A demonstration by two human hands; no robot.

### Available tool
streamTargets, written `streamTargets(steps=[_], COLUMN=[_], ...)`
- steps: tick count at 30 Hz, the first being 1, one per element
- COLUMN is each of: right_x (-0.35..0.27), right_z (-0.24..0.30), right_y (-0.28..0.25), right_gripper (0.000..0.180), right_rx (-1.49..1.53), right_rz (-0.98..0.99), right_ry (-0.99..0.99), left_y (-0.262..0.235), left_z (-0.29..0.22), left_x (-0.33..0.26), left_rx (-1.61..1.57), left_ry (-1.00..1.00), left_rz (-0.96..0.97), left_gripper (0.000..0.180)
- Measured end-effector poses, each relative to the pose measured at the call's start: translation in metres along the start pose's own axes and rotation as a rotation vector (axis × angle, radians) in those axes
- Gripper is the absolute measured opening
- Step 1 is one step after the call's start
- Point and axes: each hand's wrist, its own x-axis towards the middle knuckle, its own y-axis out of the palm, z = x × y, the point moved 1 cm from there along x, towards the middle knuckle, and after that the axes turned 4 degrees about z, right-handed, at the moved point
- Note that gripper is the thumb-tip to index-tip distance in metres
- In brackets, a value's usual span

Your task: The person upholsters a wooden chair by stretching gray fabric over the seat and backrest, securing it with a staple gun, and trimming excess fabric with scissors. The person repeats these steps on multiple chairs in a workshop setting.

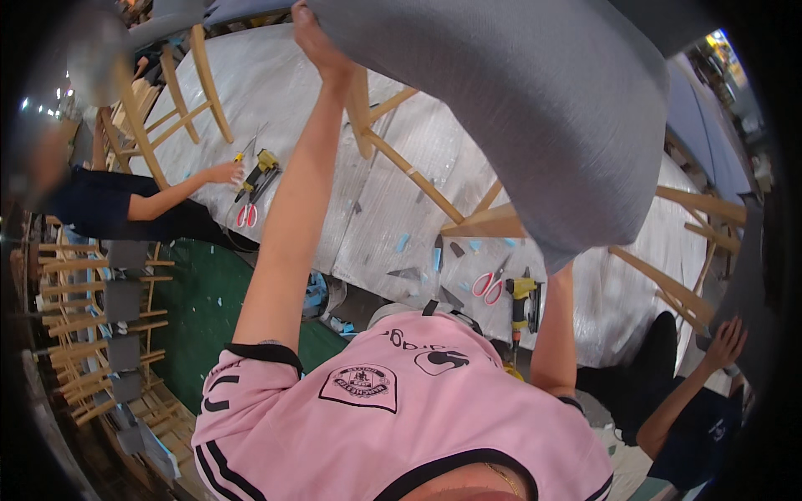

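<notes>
A grey upholstered chair with pale wooden legs stands tilted over the worktable, filling the upper right. My left hand is raised at the far left edge of its grey cover, gripping there; the fingertips are partly hidden. Under the near corner of the cover, my right hand holds the chair, with most of its fingers out of sight behind the fabric. Close to my right forearm, a yellow and black staple gun and red-handled scissors lie on the table.
Plastic film covers the table, strewn with blue and dark scraps. At left, a co-worker's hand is by a second staple gun and scissors. Another co-worker's hand touches a chair at right. Chair frames are stacked lower left.
</notes>
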Motion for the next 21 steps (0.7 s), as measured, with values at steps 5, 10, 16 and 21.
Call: streamTargets(steps=[5,10,16,21], right_x=[-0.007,0.002,-0.015,-0.027], right_z=[0.000,-0.001,0.032,0.069], right_y=[0.066,0.093,0.119,0.122], right_gripper=[0.049,0.048,0.046,0.037], right_rx=[-0.098,-0.463,-0.527,0.144], right_rz=[0.123,0.173,0.018,-0.254], right_ry=[0.085,-0.016,0.025,0.027], left_y=[-0.058,-0.056,-0.084,-0.020], left_z=[0.033,0.044,0.031,-0.094], left_x=[0.002,0.010,0.020,0.025], left_rx=[0.735,0.595,0.655,0.617], left_ry=[0.263,-0.044,-0.112,0.121], left_rz=[0.036,0.031,0.235,0.128], left_gripper=[0.036,0.047,0.044,0.038])
